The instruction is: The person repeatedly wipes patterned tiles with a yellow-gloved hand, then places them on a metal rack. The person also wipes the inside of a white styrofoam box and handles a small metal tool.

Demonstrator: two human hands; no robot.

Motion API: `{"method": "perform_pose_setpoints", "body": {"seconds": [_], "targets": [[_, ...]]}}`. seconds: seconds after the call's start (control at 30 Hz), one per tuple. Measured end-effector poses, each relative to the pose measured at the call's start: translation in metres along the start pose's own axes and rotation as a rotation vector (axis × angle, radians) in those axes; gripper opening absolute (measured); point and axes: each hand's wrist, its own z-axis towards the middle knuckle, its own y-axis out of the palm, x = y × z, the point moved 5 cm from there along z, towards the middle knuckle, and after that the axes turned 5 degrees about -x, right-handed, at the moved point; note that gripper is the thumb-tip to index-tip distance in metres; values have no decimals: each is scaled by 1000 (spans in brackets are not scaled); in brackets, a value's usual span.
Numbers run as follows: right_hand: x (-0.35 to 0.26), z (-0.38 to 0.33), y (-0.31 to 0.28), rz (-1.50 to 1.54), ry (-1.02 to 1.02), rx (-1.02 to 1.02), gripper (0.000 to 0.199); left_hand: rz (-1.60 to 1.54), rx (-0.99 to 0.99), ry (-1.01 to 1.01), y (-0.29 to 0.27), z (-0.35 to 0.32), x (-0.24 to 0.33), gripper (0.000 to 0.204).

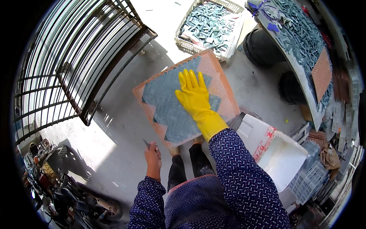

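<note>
My right hand point(194, 93), in a long yellow rubber glove, lies flat with its fingers stretched out. Under it is a sheet of white mesh point(215, 72) spread over blue-grey tile pieces point(164, 93) in a square orange tray point(228, 89). Bare orange corners of the tray show through the mesh. My bare left hand point(153, 157) is closed beside the tray's near left corner, apart from it. A small pointed grey tool point(146, 144) sticks out of its fingers; most of it is hidden in the grip.
Ahead stands a white crate point(189, 46) of loose grey tile strips. At right, a board point(310, 95) heaped with more strips rests above black buckets point(263, 45). A white foam box point(284, 156) is near my right arm. A metal rack point(91, 112) stands left, motorbikes point(72, 198) lower left.
</note>
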Motion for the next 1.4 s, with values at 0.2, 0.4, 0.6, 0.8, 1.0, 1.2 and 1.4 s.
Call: {"method": "perform_pose_setpoints", "body": {"seconds": [0.2,0.4,0.6,0.8,1.0,1.2,1.4], "targets": [[-72,-26,11,266,-300,-34,49,-35,172,139,8,22,18,34],[-61,-117,7,259,-283,-269,48,174,27,103,21,30,19,38],[-65,-114,12,217,-302,-325,47,14,-24,99,27,32,17,35],[-114,10,25,216,-347,2,48,-21,-96,137,16,26,16,37],[-88,10,19,181,-186,56,49,122,-47,189,26,23,13,35],[-68,-103,-10,227,-129,-170,47,456,86,232,9,73,-3,34],[-43,-207,-63,498,152,-288,44,756,318,304,34,61,12,41]]}}
